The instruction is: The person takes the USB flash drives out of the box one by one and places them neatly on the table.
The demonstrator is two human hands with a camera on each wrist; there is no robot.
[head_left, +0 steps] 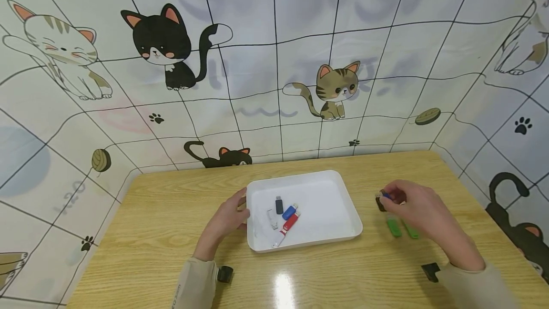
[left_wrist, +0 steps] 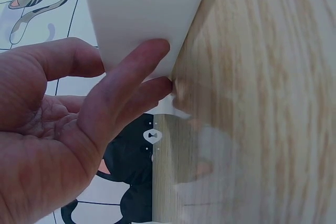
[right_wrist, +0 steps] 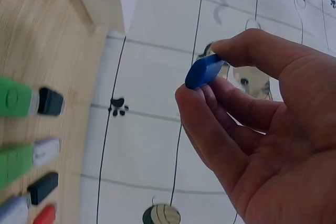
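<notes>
In my right hand (head_left: pixel 413 206) a small blue USB stick (right_wrist: pixel 202 73) is pinched between thumb and fingertips, raised over the right part of the table. Beside that hand lie a black stick (head_left: pixel 380 203) and green USB sticks (head_left: pixel 393 227). My left hand (head_left: pixel 227 216) holds the left side of a white tray (head_left: pixel 326 204), with fingers against its outer wall in the left wrist view. Inside the tray, toward its left, are a black USB stick (head_left: pixel 279 205), a blue one (head_left: pixel 289 211), a red one (head_left: pixel 291 221) and a clear or whitish one (head_left: pixel 272 219).
The wooden table (head_left: pixel 163 232) meets a wall covering (head_left: pixel 257 85) printed with cats along its back edge. In the right wrist view, a red piece (right_wrist: pixel 45 215) and a pale stick (right_wrist: pixel 13 212) lie near the green sticks. Dark wrist mounts (head_left: pixel 225 274) sit at both sleeves.
</notes>
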